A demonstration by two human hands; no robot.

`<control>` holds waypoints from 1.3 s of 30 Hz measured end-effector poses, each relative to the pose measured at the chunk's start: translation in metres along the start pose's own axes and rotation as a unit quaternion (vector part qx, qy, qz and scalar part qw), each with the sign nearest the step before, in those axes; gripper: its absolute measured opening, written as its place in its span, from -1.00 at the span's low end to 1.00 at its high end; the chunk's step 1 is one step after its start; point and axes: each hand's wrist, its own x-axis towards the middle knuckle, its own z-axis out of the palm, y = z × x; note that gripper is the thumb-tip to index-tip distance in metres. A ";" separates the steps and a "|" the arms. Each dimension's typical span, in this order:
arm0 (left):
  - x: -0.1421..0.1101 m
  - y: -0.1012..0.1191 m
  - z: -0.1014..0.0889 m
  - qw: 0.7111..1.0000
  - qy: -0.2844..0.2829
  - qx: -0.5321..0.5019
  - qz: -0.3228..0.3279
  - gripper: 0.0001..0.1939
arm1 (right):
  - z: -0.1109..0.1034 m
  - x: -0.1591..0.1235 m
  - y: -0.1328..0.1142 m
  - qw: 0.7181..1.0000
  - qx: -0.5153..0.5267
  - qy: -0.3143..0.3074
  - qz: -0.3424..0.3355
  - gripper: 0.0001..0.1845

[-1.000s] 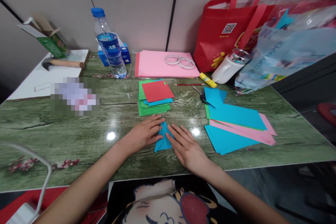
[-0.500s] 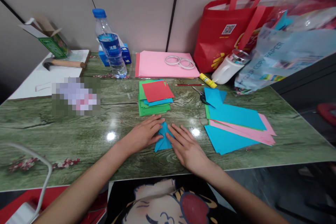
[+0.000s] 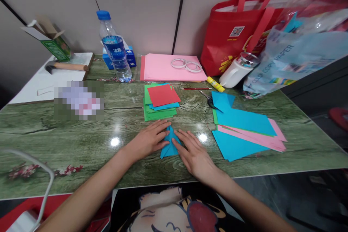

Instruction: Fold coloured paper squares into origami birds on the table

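Note:
A small folded piece of blue paper (image 3: 169, 145) lies flat on the green wood-patterned table (image 3: 81, 141), close to the front edge. My left hand (image 3: 149, 139) rests on its left side with fingers stretched out flat. My right hand (image 3: 193, 153) lies on its right side, fingers also flat and slightly spread. Both palms press down on the paper and hide its edges. Just beyond the hands sits a stack of green, blue and red paper squares (image 3: 160, 101).
Blue and pink sheets (image 3: 244, 130) spread to the right, with scissors (image 3: 207, 98) behind them. At the back stand a water bottle (image 3: 114, 49), pink paper (image 3: 168, 67) with tape rolls (image 3: 186, 63), a glue stick (image 3: 215, 83), a white jar (image 3: 237, 69) and a red bag (image 3: 239, 25). A hammer (image 3: 66, 66) lies far left.

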 end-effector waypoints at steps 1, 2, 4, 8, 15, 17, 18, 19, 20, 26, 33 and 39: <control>0.000 0.000 0.000 1.000 -0.001 0.001 -0.001 -0.68 | 0.000 0.000 0.000 1.000 0.001 0.001 0.000 -0.53; 0.000 0.000 0.000 1.000 -0.003 0.003 0.000 -0.68 | 0.000 0.000 0.000 1.000 0.001 0.001 0.000 -0.53; -0.001 0.000 0.000 1.000 -0.007 0.009 0.003 -0.67 | 0.000 0.000 0.000 1.000 -0.002 -0.004 -0.001 -0.53; -0.001 0.000 0.000 1.000 -0.008 0.015 0.004 -0.68 | 0.000 0.000 0.000 1.000 -0.004 -0.012 -0.002 -0.53; 0.001 0.001 -0.003 1.000 -0.014 0.009 -0.006 -0.70 | 0.000 0.000 0.000 1.000 -0.005 -0.015 0.000 -0.53; 0.001 0.001 -0.002 1.000 -0.013 0.001 -0.016 -0.71 | 0.000 0.000 0.000 1.000 -0.005 -0.015 -0.001 -0.54; 0.000 0.001 -0.002 1.000 -0.013 -0.002 -0.021 -0.72 | 0.000 0.000 0.000 1.000 -0.004 -0.014 -0.001 -0.54; 0.000 0.001 -0.001 1.000 -0.012 -0.003 -0.027 -0.72 | -0.001 0.001 0.000 1.000 -0.003 -0.012 0.000 -0.55; 0.000 0.000 -0.001 0.999 -0.012 -0.002 -0.031 -0.72 | -0.001 0.001 -0.001 1.000 -0.002 -0.011 0.000 -0.55; -0.001 0.001 -0.001 1.000 -0.002 0.014 -0.028 -0.72 | 0.000 0.000 0.000 1.000 -0.001 -0.009 0.002 -0.54; 0.004 0.006 -0.006 0.998 -0.022 0.042 -0.034 -0.79 | 0.000 0.000 -0.001 1.000 -0.002 -0.008 0.001 -0.53; 0.004 0.012 -0.006 0.998 -0.016 0.053 -0.043 -0.77 | -0.001 0.001 -0.001 1.000 -0.007 -0.011 -0.002 -0.56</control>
